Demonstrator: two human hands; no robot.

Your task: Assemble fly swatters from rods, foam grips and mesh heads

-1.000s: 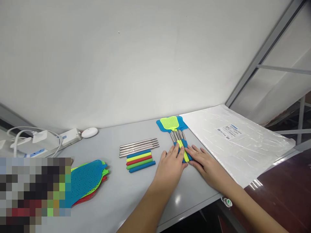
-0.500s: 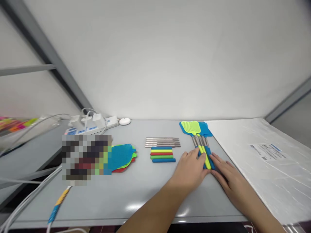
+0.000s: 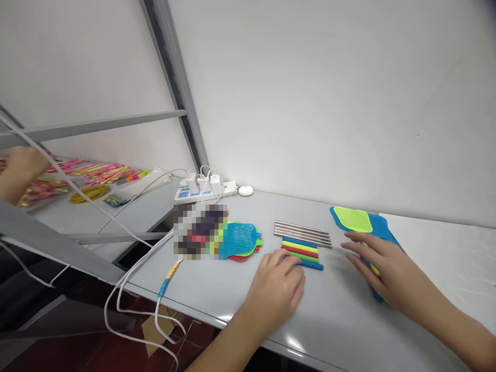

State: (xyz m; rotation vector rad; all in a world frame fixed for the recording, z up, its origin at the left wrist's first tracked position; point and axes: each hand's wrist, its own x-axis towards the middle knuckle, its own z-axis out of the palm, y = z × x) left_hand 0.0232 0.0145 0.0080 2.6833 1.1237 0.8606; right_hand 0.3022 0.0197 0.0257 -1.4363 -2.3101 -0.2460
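My left hand (image 3: 277, 284) hovers by the left ends of a row of coloured handle tubes (image 3: 300, 254), its fingers loosely bent and apart, with nothing seen in them. Above the tubes lie several thin metal rods (image 3: 302, 234). To the right, my right hand (image 3: 387, 263) is spread over assembled fly swatters, hiding most of their shafts and handles. Their lime head (image 3: 353, 219) overlaps blue heads (image 3: 382, 227). Left of my left hand, loose fly swatter heads are stacked, a blue one (image 3: 242, 238) on top of green and red ones.
A power strip (image 3: 205, 192) with white chargers and a white oval device (image 3: 245, 190) sit against the wall. White cables hang over the table's left edge. White sheeting (image 3: 437, 248) covers the right side. Beyond the metal frame (image 3: 135, 123), another person's hand (image 3: 27, 165) is above pink items.
My view has swung left. My left hand has left the assembled fly swatters and moved left to the coloured tubes. My right hand has shifted over the swatters with its fingers spread.
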